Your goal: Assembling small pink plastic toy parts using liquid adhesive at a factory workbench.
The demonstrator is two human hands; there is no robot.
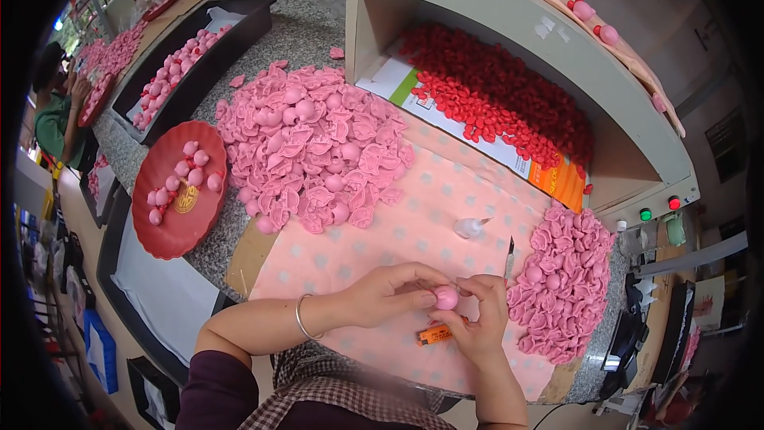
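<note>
Your two forearms come up from the near edge of the surface [302, 32] and meet over the pink dotted cloth [414, 231]. Your left hand [390, 291], with a thin bangle [301, 317] at the wrist, lies palm-down and reaches rightward; your right hand [477, 314] is turned inward to face it. Both grips are clamped on the small pink ball [446, 297], which sits between the fingertips of the two hands, just above the cloth near its near edge.

Beyond your hands, toward the far side, the big heap of pink moulded pieces [314, 143] covers the middle of the surface. Inside the open shelf unit [509, 24] at the far right corner lies a mass of red pieces [493, 87]. A smaller pile of pink pieces [561, 279] sits at the right edge, just beside your right hand. At the left edge rests the red round plate [163, 235] carrying a few pink balls. A small white squeeze bottle [469, 227] lies on the cloth past your hands, and an orange lighter [434, 334] lies just under them.
</note>
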